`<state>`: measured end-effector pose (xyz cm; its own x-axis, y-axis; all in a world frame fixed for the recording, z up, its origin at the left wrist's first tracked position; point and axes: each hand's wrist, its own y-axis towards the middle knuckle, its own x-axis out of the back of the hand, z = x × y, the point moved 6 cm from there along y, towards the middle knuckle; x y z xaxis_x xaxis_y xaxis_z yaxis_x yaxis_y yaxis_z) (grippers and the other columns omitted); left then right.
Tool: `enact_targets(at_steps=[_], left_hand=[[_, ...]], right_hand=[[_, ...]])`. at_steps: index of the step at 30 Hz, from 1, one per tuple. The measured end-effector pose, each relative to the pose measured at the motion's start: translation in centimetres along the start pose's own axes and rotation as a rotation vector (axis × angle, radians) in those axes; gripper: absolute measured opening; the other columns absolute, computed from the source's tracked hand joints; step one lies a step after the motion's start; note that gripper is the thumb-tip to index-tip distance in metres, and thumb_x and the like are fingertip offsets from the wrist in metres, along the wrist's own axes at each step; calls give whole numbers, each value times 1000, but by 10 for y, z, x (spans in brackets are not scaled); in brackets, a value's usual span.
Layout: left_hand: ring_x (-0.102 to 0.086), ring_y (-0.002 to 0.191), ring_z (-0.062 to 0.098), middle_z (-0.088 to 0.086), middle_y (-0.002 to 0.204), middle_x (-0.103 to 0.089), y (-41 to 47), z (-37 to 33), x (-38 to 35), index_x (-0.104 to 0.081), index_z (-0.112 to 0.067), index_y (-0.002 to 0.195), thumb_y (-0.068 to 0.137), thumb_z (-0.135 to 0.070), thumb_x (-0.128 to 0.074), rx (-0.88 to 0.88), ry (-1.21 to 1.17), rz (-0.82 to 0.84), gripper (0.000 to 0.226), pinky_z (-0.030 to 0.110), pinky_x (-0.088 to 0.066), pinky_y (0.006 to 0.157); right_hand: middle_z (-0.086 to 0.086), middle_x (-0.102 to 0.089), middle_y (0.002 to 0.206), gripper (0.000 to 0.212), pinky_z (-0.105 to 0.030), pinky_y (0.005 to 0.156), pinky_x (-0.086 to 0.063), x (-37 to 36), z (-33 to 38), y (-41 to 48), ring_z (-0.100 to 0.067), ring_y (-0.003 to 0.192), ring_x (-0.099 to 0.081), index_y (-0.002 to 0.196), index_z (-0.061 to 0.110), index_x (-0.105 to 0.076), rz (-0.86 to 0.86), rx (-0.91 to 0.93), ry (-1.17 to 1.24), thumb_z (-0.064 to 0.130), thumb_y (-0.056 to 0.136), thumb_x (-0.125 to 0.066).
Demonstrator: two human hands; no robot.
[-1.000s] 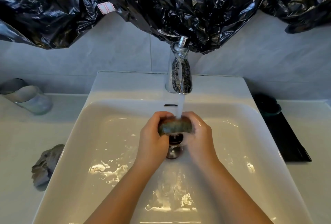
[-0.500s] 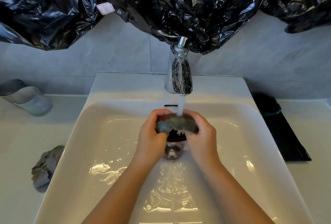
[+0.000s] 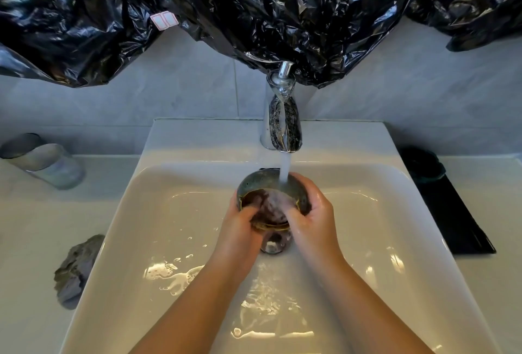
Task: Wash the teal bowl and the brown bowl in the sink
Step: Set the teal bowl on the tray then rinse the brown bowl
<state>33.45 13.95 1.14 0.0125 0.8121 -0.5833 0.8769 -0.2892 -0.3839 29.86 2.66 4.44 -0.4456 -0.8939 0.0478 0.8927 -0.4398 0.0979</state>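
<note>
While tilted under the tap (image 3: 282, 121) stream above the sink (image 3: 169, 212) drain, gripped: brown bowl (image 3: 262, 184) in left hand (image 3: 240, 232) and right hand (image 3: 313, 220), fingers (image 3: 246, 211) curled over its rim; inside blurred; near rim hidden behind them; teal bowl (image 3: 423, 167) dim on black tray (image 3: 457, 220), worktop (image 3: 485, 283) right.

Both bare forearms in from near edge, converging twd centre, L hand (image 3: 240, 226) curled on near-left rim of brown bowl (image 3: 262, 184), fingertips inside, R hand (image 3: 315, 218) wrapped round its right side, thumb over rim, skin wet.
</note>
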Motion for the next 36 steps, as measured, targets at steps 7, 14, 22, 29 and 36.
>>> enact_targets(at_steps=[7, 14, 22, 29, 36], left_hand=[[-63, 79, 5, -7, 84, -66, -5, -31, 0, -60, -22, 96, 77, -1, -53, -386, 747, -7, 29, 19, -52, 73], [-67, 97, 19, 7, 100, -72, -1, -18, 3, -67, -18, 105, 93, -25, -56, -136, 618, -8, 17, 33, -54, 86], [-57, 120, 30, 16, 125, -63, -7, -5, -13, -56, -8, 128, 89, -41, -39, 131, 77, 188, 53, 46, -45, 100], [-65, 108, 18, 3, 121, -67, -14, -5, -29, -49, -34, 133, 101, -31, -29, 32, 113, 219, 38, 48, -39, 105], [-39, 132, 2, -18, 141, -41, -11, 0, -31, -31, -47, 138, 89, -55, -37, -320, 745, 262, 50, 34, -33, 112]], right_hand=[[12, -66, 106, 62, -10, 86, -49, 11, 3, 4, 6, 100, -61, 103, 40, -59, -76, 96, -165, -17, 78, -62], [13, -68, 98, 31, -6, 74, -47, 13, 1, 8, 7, 90, -63, 102, 23, -65, -60, 17, -115, -4, 89, -60], [8, -70, 113, 34, -21, 90, -52, 13, -10, 15, -3, 105, -65, 111, 32, -65, -19, -148, 56, 5, 101, -48], [12, -71, 85, 33, -5, 68, -46, -1, -10, 15, 13, 78, -63, 91, 30, -64, 44, -247, 45, 18, 106, -37], [1, -77, 104, 45, -31, 84, -51, -21, -25, -7, -13, 100, -70, 103, 29, -76, 160, -664, 660, 58, 83, -48]])
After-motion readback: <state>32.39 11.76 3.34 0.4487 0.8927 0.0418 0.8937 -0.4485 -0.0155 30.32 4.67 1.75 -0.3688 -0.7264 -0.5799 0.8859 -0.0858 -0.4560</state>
